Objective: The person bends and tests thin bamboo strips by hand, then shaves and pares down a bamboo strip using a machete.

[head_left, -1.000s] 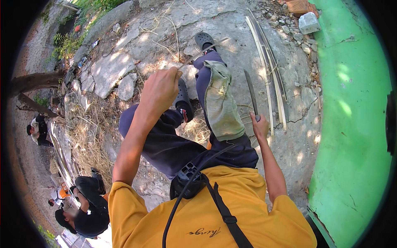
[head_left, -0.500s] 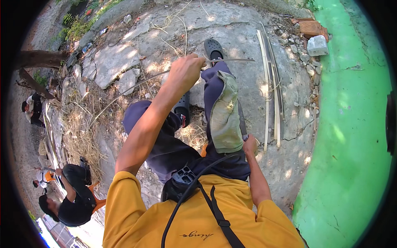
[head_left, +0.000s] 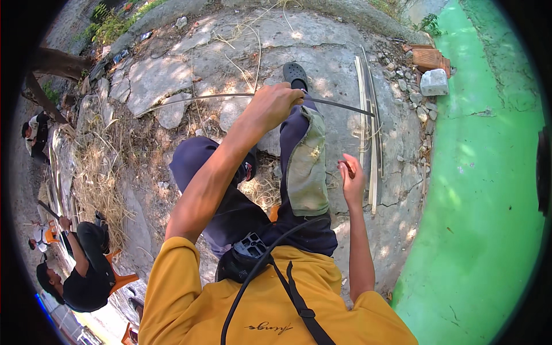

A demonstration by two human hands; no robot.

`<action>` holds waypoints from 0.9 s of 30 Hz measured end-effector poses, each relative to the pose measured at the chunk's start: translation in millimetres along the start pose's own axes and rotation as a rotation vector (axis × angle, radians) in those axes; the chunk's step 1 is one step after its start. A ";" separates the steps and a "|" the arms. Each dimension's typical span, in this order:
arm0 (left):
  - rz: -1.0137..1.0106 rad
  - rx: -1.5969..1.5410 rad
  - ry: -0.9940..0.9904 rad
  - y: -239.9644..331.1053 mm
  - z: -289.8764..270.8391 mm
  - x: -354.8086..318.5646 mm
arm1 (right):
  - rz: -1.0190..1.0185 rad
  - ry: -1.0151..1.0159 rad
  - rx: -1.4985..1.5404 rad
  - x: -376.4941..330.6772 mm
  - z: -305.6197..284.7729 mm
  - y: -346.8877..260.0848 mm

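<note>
My left hand (head_left: 275,106) is closed around a long, thin, bendy strip (head_left: 339,105), dark on top like split bamboo. The strip runs crosswise over my right shin, bowing down toward both ends. My right hand (head_left: 353,175) is raised to the right of my knee, its fingers partly curled and apart, with nothing I can make out in them. A worn grey-green cloth (head_left: 307,167) lies along my right leg. On the ground just beyond my right hand are several long pale and dark strips (head_left: 375,172).
Cracked concrete spreads around my feet. Dry shavings (head_left: 106,184) are heaped at the left. Bricks (head_left: 430,57), a pale block (head_left: 434,82) and rubble border a green-painted surface (head_left: 483,201) at the right. A person in black (head_left: 89,282) sits at the lower left.
The knife-like blade that was in my right hand is out of sight. That hand has risen and loosened. My left hand has shifted slightly right with the strip, whose right end reaches further out.
</note>
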State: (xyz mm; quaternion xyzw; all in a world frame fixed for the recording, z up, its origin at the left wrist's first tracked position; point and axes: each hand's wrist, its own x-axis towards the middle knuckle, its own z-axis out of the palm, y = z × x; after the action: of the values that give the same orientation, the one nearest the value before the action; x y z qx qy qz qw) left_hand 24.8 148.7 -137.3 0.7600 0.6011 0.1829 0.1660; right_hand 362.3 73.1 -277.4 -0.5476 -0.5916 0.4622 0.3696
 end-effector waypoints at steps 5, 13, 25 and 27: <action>0.018 -0.034 0.028 4.9 1.7 5.3 | -0.355 -0.043 -0.166 4.8 11.6 -152.4; 0.037 -0.054 0.050 4.4 4.2 3.3 | -0.472 -0.102 -0.358 10.6 39.8 -149.9; 0.020 -0.103 0.012 7.1 1.9 3.8 | 0.109 0.103 0.381 31.7 20.7 -28.6; 0.047 -0.119 0.025 4.1 2.3 3.6 | 0.433 0.250 0.393 30.8 16.5 35.4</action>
State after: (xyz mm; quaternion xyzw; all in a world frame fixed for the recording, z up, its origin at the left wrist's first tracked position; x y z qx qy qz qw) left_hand 30.2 151.3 -137.1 0.7603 0.5733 0.2316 0.1991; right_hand 353.6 100.3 -318.2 -0.6314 -0.3108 0.5647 0.4310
